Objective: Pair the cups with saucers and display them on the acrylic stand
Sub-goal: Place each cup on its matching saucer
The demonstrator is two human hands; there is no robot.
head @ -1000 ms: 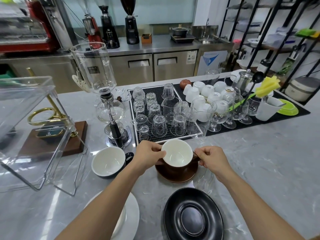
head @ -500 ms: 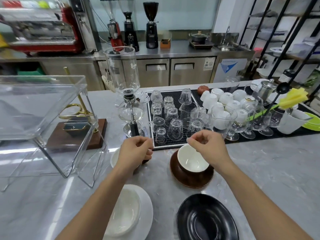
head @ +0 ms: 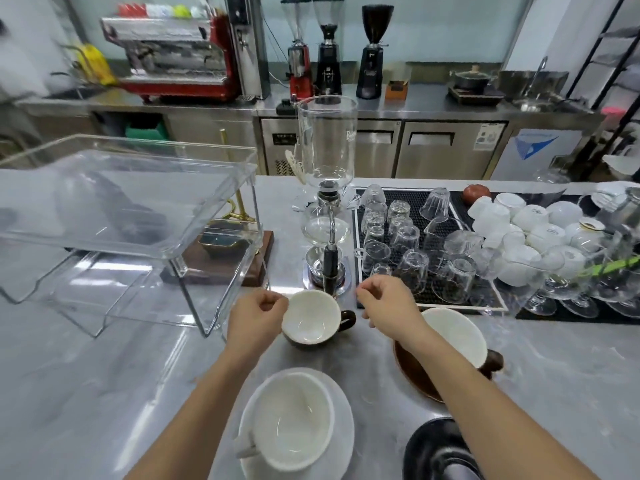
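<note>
White and brown pairs are already made up on the grey counter [head: 104,393]: the white cup [head: 294,420] sits in the white saucer [head: 341,445] nearest you, and the brown cup [head: 457,336] sits in the brown saucer [head: 412,379] under your right forearm. One pair is not yet made. The black cup [head: 313,322], white inside, is tilted toward you at your left hand [head: 254,320]; whether its base rests on the counter cannot be told. The black saucer [head: 436,452] lies bare at the lower edge of the view, well apart from that cup.

Left hand: fingers curled, touching the cup's left rim. It appears to hold the rim, but the exact grip is hidden. Right hand [head: 388,308]: fingers curled loosely, thumb and forefinger close together, holding nothing visible. It hovers just right of the black cup, near its handle.

The acrylic stand [head: 221,271] is to your left, with an upper tray and a lower shelf. Neither level carries a cup or saucer, so none of the display work has begun.

Judged progress: two of three pairings done, roughly the first third of the whole task. Remaining steps:
1. Set the black cup on the black saucer.
2. Move all three pairs onto the stand.

Note the glass coffee siphon [head: 327,209] directly behind the black cup; lift clear of it.
</note>
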